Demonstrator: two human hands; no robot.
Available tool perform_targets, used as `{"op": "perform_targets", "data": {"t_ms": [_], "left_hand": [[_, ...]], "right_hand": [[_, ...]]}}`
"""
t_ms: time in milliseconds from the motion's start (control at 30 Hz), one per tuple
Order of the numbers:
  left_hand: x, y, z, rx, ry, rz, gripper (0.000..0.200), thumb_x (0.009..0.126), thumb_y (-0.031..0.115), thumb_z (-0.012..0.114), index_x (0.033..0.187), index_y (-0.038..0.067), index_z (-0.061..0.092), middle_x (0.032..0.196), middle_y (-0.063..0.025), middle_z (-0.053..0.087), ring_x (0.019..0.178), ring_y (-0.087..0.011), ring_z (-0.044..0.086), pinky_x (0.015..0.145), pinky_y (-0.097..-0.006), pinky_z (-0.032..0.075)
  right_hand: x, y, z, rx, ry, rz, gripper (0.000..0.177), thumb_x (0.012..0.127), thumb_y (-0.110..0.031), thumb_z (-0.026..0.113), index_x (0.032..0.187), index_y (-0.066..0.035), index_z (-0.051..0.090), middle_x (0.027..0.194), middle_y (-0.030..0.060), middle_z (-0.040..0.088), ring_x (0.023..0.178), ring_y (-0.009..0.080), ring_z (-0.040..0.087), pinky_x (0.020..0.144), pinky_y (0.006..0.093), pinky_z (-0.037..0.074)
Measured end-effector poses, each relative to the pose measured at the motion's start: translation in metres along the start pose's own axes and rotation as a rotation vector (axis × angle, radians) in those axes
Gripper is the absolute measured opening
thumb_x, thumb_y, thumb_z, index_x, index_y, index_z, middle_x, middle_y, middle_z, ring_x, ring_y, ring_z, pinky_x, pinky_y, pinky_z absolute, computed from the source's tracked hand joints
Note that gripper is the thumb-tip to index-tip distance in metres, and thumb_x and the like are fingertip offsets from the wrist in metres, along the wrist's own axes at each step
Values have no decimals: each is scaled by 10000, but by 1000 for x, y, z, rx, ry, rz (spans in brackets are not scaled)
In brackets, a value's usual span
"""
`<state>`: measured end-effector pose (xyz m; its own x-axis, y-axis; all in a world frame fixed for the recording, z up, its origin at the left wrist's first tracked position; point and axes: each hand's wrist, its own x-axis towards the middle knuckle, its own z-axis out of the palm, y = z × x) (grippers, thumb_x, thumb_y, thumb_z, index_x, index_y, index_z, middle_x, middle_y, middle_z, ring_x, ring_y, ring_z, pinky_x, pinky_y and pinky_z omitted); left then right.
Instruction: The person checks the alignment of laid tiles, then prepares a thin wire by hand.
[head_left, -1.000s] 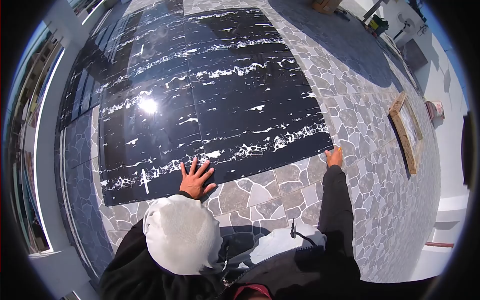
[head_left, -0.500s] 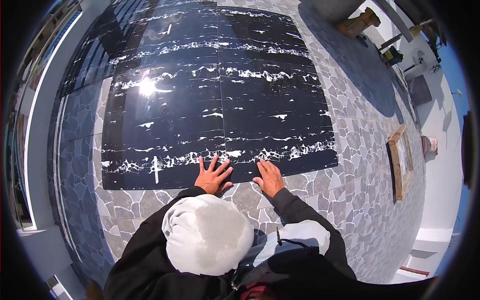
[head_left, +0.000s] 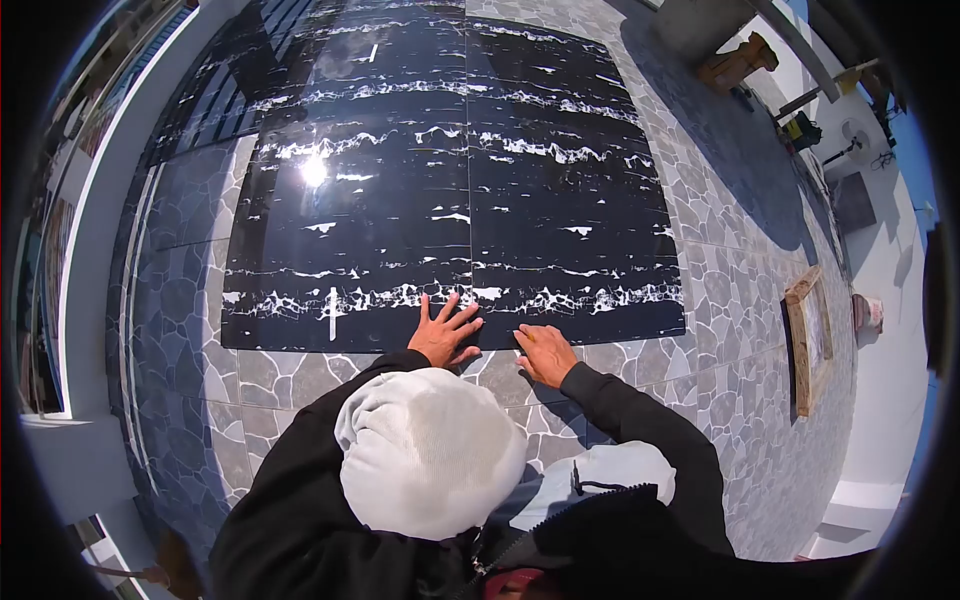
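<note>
Left hand [head_left: 447,335] flat, fingers spread, on near edge of black marble-look tiles [head_left: 560,230]; right hand [head_left: 545,352] flat, fingers together, straddling same edge. Neither grasps anything.

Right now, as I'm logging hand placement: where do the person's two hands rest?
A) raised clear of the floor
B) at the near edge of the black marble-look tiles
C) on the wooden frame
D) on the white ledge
B: the left hand lies spread and the right hand lies flat at the near edge of the black marble-look tiles.
</note>
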<state>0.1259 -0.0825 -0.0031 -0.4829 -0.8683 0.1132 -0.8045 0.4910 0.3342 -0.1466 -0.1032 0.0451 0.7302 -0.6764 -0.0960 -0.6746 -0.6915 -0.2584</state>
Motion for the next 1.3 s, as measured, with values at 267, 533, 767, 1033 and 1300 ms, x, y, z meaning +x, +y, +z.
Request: {"op": "perform_targets", "data": {"t_ms": [267, 533, 767, 1033, 1300], "left_hand": [[0, -4, 3, -4, -55, -5, 568, 892, 534, 536, 1372, 238, 475, 1516, 19, 323, 1434, -303, 203, 1048, -748, 70], [1, -7, 9, -26, -61, -9, 575, 903, 526, 512, 1394, 235, 441, 1497, 3, 349, 1425, -314, 217, 1042, -751, 69], [3, -10, 9, -30, -49, 16, 521, 903, 482, 545, 1354, 226, 488, 1489, -15, 361, 1415, -346, 230, 1029, -763, 60], [3, -8, 9, -63, -52, 3, 507, 898, 465, 561, 1340, 223, 508, 1496, -22, 351, 1425, -357, 206, 1016, -780, 55], [-3, -19, -2, -242, -102, -8, 515, 892, 458, 588, 1345, 225, 520, 1487, -27, 361, 1426, -313, 228, 1082, -705, 74]], "right_hand": [[55, -45, -7, -144, -98, -137, 710, 806, -295, 693, 1369, 27, 405, 1437, 187, 369, 1248, 308, 419, 995, 449, 363], [63, -45, 23, -52, -107, -14, 708, 881, -318, 612, 1420, 33, 319, 1513, 180, 268, 1350, 316, 334, 1096, 489, 276], [63, -40, 32, -70, -76, -18, 698, 886, -326, 602, 1423, 17, 318, 1508, 164, 285, 1360, 321, 314, 1111, 495, 235], [61, -38, 39, -125, -26, -42, 705, 860, -331, 626, 1414, 0, 343, 1515, 146, 281, 1350, 296, 332, 1096, 487, 255], [66, -49, 26, -55, -81, 14, 648, 917, -371, 546, 1387, 35, 363, 1458, 196, 345, 1343, 332, 345, 1093, 500, 263]]}}
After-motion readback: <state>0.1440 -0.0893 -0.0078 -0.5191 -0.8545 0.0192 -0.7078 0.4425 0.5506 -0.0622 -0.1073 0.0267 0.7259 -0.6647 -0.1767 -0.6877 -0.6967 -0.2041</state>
